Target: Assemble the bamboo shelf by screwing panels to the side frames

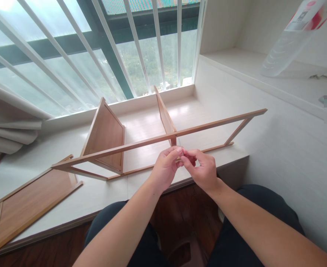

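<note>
My left hand and my right hand meet in front of the middle of a wooden frame. The fingers of both are pinched together around something small and thin, a bit of which glints like metal; its kind is too small to make out. Just behind the fingertips is the joint where a wooden divider panel meets the frame's upper rail. A second wooden panel stands upright between the frame and the window, toward the left. The frame stands on its long edge on a pale ledge.
A loose wooden panel lies flat at the left of the ledge. Barred windows rise behind, with a curtain at the left. A clear plastic bottle stands on a shelf at upper right. A stool shows below.
</note>
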{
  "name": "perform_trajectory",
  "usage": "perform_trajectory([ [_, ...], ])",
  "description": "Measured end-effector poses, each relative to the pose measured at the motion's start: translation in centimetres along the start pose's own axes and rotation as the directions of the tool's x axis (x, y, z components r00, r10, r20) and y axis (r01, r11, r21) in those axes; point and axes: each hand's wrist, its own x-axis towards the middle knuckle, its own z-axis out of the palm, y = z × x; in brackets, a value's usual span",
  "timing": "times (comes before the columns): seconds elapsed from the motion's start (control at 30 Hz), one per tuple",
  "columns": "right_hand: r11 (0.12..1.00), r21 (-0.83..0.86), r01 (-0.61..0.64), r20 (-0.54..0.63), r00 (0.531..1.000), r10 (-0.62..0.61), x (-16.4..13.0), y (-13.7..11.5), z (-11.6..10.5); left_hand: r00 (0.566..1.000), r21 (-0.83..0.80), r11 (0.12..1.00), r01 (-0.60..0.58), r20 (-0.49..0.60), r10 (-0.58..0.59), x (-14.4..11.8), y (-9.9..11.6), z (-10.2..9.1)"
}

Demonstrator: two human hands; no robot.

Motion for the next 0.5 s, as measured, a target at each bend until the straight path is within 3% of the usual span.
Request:
perform_trajectory([
  [0.5,0.997,0.081,-0.016,-0.097,0.995,0.024,-0.54,0.99,0.25,1.0,0.007,1.0,0.008,0.005,-0.008,0.37,-0.31,-0.4],
])
